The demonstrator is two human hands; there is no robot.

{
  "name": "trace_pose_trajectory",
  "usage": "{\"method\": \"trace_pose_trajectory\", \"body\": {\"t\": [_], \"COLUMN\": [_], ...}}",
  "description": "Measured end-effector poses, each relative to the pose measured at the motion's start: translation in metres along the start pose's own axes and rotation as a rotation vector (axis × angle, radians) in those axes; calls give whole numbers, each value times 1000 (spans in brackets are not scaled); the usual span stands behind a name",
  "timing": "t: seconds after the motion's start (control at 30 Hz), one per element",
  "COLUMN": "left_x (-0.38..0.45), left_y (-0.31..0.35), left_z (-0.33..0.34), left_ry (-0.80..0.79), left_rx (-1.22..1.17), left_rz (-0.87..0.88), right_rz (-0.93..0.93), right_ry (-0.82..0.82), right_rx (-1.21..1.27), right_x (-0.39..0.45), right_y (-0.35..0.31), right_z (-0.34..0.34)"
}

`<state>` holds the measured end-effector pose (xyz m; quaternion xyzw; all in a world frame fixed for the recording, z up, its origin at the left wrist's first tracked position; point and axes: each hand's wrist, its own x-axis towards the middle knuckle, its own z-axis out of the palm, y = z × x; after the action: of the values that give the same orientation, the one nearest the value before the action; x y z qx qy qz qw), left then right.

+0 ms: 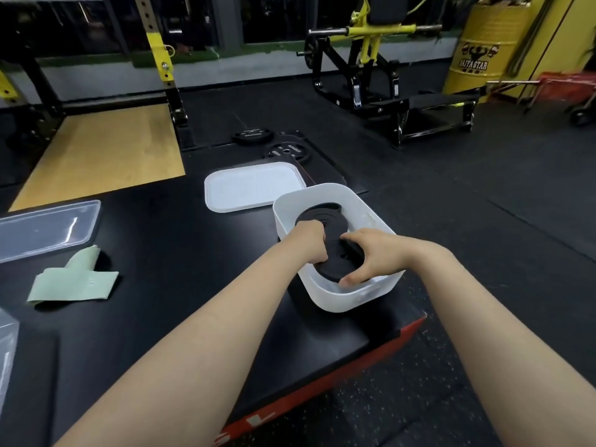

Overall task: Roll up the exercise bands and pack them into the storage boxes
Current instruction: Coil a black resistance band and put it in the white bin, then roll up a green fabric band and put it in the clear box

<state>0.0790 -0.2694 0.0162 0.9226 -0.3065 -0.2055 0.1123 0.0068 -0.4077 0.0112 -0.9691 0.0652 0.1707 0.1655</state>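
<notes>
A white storage box (358, 296) stands on a black padded platform (180, 253). Inside it lies a rolled black exercise band (322, 217), coiled into a flat oval. Both my hands are down in the box. My left hand (308, 241) has its fingers curled over the roll's left side. My right hand (366, 253) grips the near end of the roll, thumb toward me and fingers over the top. A green exercise band (75, 280) lies loose and folded on the platform at the left.
The box's white lid (253, 188) lies just behind it. A clear lid (48, 229) rests at the far left, and a clear box edge (8, 346) shows at the left border. Weight plates (285, 151), a rack and a yellow barrel (483, 46) stand beyond.
</notes>
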Motion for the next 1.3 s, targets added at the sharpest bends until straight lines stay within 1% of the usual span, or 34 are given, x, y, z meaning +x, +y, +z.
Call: {"method": "trace_pose_trajectory", "body": {"t": [0.1, 0.27, 0.4, 0.47, 0.63, 0.83, 0.93, 1.0, 1.1, 1.2, 1.3], "left_x": [10, 16, 14, 11, 7, 4, 1, -3, -16, -32, -54], "left_y": [5, 11, 14, 16, 16, 14, 9, 2, -15, -36, -63], "left_z": [5, 16, 23, 26, 34, 39, 38, 34, 30, 30, 29], "left_ry": [-51, -79, -58, -54, 22, 54, 112, 182, 282, 344, 386], "left_rx": [118, 174, 202, 221, 275, 391, 425, 352, 113, -118, -219], "left_rz": [-12, -41, -36, -47, -18, 0, 31, 59, 98, 115, 137], "right_rz": [-9, -17, -22, -25, -14, 27, 35, 59, 100, 74, 7], "right_ry": [-40, -93, -104, -89, -35, -30, -28, -8, 42, 184, 340], "right_rx": [-5, -27, -68, -82, -151, -132, -123, -103, -60, -48, -21], "right_x": [9, 18, 25, 27, 31, 30, 29, 28, 23, 15, 12], "right_y": [5, 4, 0, 0, 0, -1, -3, -7, -16, -33, -62], "right_z": [4, 14, 26, 30, 41, 44, 41, 37, 26, 18, 18]}}
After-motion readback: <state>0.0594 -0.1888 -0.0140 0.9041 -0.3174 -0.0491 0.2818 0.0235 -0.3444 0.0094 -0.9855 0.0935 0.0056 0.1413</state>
